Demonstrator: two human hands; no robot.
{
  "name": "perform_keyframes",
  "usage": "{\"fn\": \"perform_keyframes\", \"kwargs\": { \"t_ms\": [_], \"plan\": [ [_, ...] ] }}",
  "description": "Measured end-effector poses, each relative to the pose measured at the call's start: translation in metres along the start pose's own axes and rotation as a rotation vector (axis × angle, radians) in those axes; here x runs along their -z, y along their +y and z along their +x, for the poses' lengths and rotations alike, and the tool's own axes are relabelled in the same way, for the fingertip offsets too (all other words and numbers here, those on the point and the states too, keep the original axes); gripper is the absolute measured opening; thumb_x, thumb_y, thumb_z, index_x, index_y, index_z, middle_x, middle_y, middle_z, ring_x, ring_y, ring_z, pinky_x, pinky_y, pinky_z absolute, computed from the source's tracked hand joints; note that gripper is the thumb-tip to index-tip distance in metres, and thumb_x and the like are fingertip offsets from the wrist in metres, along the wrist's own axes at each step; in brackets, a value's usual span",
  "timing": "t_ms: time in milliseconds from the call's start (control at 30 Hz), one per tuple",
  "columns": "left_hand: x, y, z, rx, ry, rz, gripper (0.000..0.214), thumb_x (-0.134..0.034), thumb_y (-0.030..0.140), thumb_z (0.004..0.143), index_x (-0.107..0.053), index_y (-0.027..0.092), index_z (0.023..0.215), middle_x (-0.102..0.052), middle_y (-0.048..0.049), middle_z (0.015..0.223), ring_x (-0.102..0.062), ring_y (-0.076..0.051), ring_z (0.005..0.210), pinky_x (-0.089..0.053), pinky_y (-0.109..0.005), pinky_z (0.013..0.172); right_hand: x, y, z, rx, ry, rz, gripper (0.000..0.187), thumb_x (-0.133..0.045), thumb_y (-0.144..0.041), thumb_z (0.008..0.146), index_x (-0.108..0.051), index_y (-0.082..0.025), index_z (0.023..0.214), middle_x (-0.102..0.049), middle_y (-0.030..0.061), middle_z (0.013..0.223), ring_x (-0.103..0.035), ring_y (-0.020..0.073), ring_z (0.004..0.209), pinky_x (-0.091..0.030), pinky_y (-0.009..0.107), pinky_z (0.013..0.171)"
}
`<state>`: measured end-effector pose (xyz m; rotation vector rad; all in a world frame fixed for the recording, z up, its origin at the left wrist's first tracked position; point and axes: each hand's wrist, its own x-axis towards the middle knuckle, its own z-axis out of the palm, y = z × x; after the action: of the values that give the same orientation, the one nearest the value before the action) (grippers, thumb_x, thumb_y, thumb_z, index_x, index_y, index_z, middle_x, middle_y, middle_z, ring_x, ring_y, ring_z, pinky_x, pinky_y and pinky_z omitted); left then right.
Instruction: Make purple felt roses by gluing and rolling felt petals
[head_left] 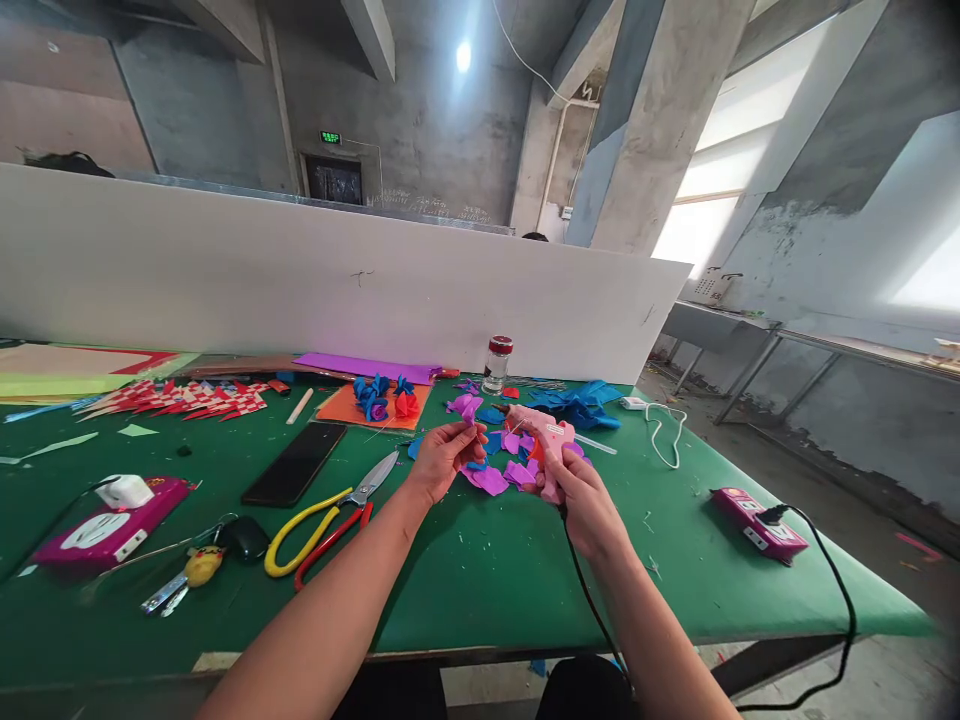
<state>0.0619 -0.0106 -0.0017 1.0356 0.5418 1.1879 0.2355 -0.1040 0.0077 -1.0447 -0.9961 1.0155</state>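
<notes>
My left hand (450,458) pinches a small purple paper flower (465,406) by its base. My right hand (581,492) is wrapped round the handle of a pink hot glue gun (541,432), its nozzle pointing left toward the flower. The gun's black cord drops over the table's front edge. Beneath and between the hands lie several loose purple petals (487,480), with blue and red ones among them. Finished-looking blue, purple and red flowers (371,396) rest on an orange sheet (337,408) beyond my left hand.
Scissors (367,485), a black phone (296,465), a keychain (202,566) and a power strip (112,525) lie left on the green table (450,600). A glass jar (497,366) stands behind the petals, blue paper (581,402) beside it. Another power strip (757,522) sits right. A white board (330,280) closes off the back.
</notes>
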Motion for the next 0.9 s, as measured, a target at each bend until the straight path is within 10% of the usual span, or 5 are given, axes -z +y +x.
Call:
{"fn": "perform_keyframes", "kwargs": {
  "t_ms": [233,400,900],
  "plan": [
    [0.003,-0.003,0.002,0.019,-0.036,-0.032,0.031,-0.084,0.034,0.063,-0.074,0.011,0.081,-0.068,-0.0041,0.071,-0.060,-0.009,0.055,-0.051,-0.023,0.054,0.018,0.012,0.002,-0.061,-0.042,-0.039,0.046,-0.064,-0.060,0.076,-0.059,-0.017,0.091,-0.065,0.0038,0.080,-0.054,0.0133,0.060,-0.043,0.025,0.055],
    [0.005,-0.003,0.001,0.014,-0.045,-0.041,0.029,-0.082,0.033,0.066,-0.074,0.011,0.083,-0.067,-0.0042,0.072,-0.060,-0.009,0.056,-0.052,-0.024,0.055,0.070,0.024,-0.004,0.118,0.052,-0.537,0.045,-0.054,-0.064,0.082,-0.056,-0.019,0.088,-0.051,-0.0037,0.058,-0.044,0.0135,0.052,-0.033,0.024,0.049],
    [0.006,-0.004,0.005,0.006,-0.029,-0.003,0.029,-0.082,0.031,0.066,-0.073,0.010,0.085,-0.069,-0.0046,0.074,-0.061,-0.009,0.056,-0.053,-0.024,0.057,0.186,0.068,-0.012,0.277,0.275,-1.251,0.036,-0.034,-0.045,0.088,-0.060,-0.021,0.089,-0.068,0.0129,0.086,-0.061,0.0285,0.082,-0.045,0.041,0.078]
  ]
}}
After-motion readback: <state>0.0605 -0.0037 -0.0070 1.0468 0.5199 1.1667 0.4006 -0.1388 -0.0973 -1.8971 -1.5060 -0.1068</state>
